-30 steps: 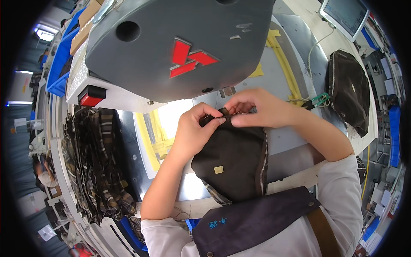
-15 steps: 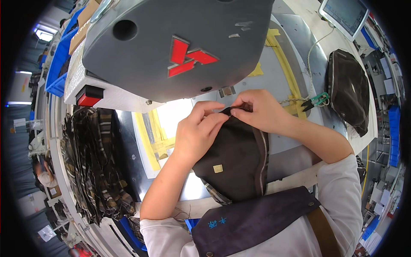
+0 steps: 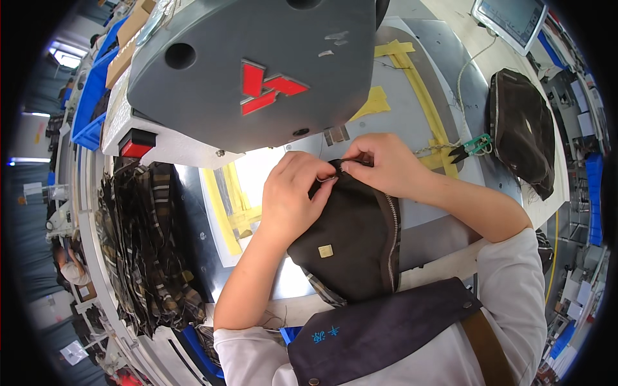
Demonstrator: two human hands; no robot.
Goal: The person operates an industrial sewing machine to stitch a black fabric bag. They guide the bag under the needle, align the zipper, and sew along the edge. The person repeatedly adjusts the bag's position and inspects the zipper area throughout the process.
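A dark brown fabric pouch (image 3: 351, 241) hangs down from my fingers over the worktable, toward my lap. Along its right side runs a metal zipper (image 3: 392, 241), and a small pale yellow square (image 3: 325, 251) sits on its front. My left hand (image 3: 288, 196) pinches the pouch's top left edge between thumb and fingertips. Close beside it, my right hand (image 3: 389, 168) grips the same top edge with thumb and bent forefinger. The fingers partly hide the edge between them, where a bit of lighter lining shows.
A grey machine head (image 3: 251, 71) with a red emblem overhangs the taped work plate (image 3: 412, 193). Plaid fabric pieces (image 3: 151, 244) are piled at left. At right lie green-handled snippers (image 3: 473, 148) on a cord and another dark pouch (image 3: 521, 132). A screen (image 3: 512, 22) stands far right.
The fingertips of my left hand have drawn slightly apart from the right ones along the pouch's edge. My right hand keeps its pinch. The whole view has shifted a little.
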